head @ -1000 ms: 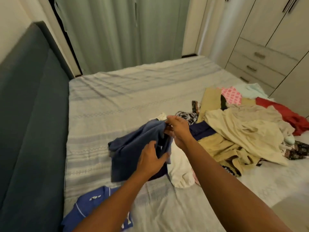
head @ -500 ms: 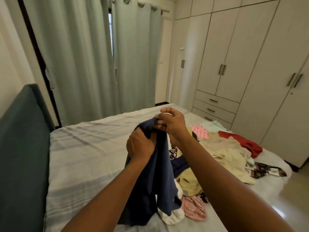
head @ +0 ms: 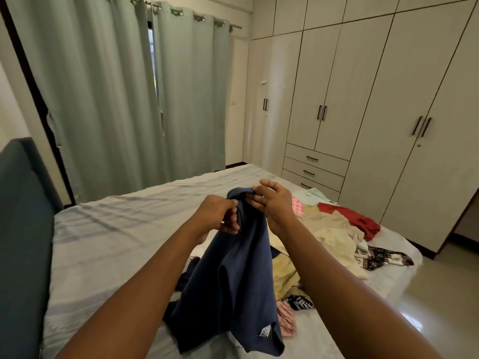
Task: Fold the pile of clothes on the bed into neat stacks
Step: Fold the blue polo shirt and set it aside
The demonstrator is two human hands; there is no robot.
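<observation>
Clothes start nearest with one navy garment (head: 228, 281), held up above the near part of the bed (head: 116, 242). Its lower folds hang down and cover whatever lies under them. A small pale label (head: 265, 331) shows at its bottom hem, but what kind of garment it is cannot be told. Both forearms are cut off by the lower edge of the view.

The left hand (head: 215, 216) grips the upper part of the cloth with curled fingers. The right hand (head: 274, 200) pinches the top edge between thumb and fingertips, its other fingers loosely spread. The two hands are close together.

Just past the hanging cloth, a pink piece (head: 285, 320) and a small black-and-white piece (head: 298, 301) lie at the bed's right edge, partly hidden. Further along that edge the unfolded pile (head: 329, 234) spreads out, mostly beige and yellow. A red garment (head: 355, 218) and a dark patterned cloth (head: 383, 257) are on its far side. How many pieces it holds cannot be counted.

A dark headboard (head: 23, 229) runs along the bed's left edge. Beyond the far edge hang two pale green curtains (head: 116, 99). A light wardrobe (head: 363, 99) with three drawers (head: 313, 172) stands to the right, across a strip of shiny floor (head: 440, 294).
</observation>
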